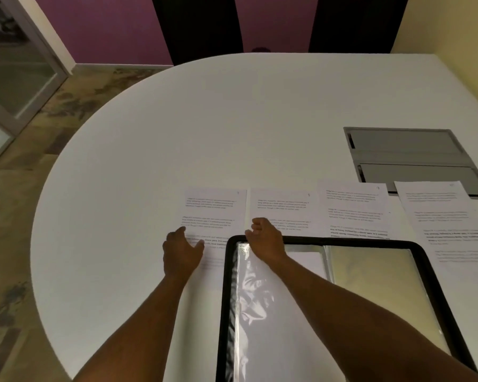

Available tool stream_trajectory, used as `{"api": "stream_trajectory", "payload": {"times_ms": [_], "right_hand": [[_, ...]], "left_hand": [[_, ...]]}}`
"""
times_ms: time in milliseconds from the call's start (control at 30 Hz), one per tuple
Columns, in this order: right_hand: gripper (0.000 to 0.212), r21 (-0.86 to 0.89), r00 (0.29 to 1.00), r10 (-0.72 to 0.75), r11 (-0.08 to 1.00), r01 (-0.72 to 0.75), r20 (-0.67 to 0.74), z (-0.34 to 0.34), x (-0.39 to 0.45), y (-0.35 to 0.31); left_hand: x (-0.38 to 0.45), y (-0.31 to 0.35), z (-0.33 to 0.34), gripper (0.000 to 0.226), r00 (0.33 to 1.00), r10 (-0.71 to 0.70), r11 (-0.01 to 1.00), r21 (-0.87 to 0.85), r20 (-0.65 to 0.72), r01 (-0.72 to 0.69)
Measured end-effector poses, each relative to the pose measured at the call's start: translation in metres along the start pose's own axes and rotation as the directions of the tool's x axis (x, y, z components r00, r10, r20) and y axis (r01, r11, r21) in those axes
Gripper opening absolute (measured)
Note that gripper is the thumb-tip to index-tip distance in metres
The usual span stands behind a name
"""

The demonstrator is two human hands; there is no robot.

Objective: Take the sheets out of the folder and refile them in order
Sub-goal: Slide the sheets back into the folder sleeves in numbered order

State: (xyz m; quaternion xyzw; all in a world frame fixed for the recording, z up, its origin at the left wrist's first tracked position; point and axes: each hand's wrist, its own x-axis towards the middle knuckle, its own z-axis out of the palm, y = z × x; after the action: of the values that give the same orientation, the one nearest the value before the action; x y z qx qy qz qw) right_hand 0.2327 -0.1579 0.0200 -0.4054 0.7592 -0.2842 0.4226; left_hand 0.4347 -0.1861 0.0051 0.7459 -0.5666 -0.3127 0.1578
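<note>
Sheets laid out, folder open, refiling about to start.

Head view: four printed sheets (353, 208) lie in a row beyond the open folder (425, 260). The left hand (181, 248) rests flat, fingers spread, on the leftmost sheet (214, 208); the right hand (265, 238), fingers curled, pinches the folder's plastic sleeve (249, 293). Next likely calls for sliding that sheet in. White rounded table (177, 133), grey cable hatch (409, 158), purple wall.

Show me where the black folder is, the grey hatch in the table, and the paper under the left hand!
black folder (433, 277), head view, right side of its black rim.
grey hatch (406, 146), head view, upper flap.
leftmost sheet (215, 208), head view, printed upper half, beyond the left hand (181, 252).
</note>
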Motion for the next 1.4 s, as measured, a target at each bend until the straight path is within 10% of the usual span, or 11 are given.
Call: {"api": "stream_trajectory", "payload": {"times_ms": [200, 500, 700, 1100, 1400], "right_hand": [[0.039, 0.241, 0.961, 0.276, 0.932, -0.27, 0.009, 0.017, 0.072, -0.029], [0.021, 0.154, 0.941, 0.336, 0.933, -0.327, -0.04, 0.039, 0.106, -0.038], [0.008, 0.051, 0.993, 0.108, 0.993, -0.106, -0.037, 0.037, 0.1, -0.049], [0.007, 0.601, 0.96, -0.133, 0.756, 0.26, -0.248, -0.07, 0.025, -0.115], [0.024, 0.526, 0.956, -0.235, 0.799, 0.292, -0.174, -0.189, -0.053, -0.055]], "left_hand": [[0.054, -0.006, -0.002, 0.092, 0.963, -0.268, 0.962, 0.066, 0.019, 0.266], [0.088, -0.006, 0.011, 0.077, 0.946, -0.322, 0.939, 0.115, -0.024, 0.323], [0.09, -0.007, -0.001, 0.027, 0.966, -0.249, 0.965, -0.107, -0.069, 0.241], [0.009, 0.098, -0.096, 0.012, 0.921, 0.179, 0.812, -0.477, -0.347, -0.337], [-0.082, 0.16, -0.059, 0.006, 0.979, 0.197, 0.62, -0.766, -0.058, -0.17]]}}
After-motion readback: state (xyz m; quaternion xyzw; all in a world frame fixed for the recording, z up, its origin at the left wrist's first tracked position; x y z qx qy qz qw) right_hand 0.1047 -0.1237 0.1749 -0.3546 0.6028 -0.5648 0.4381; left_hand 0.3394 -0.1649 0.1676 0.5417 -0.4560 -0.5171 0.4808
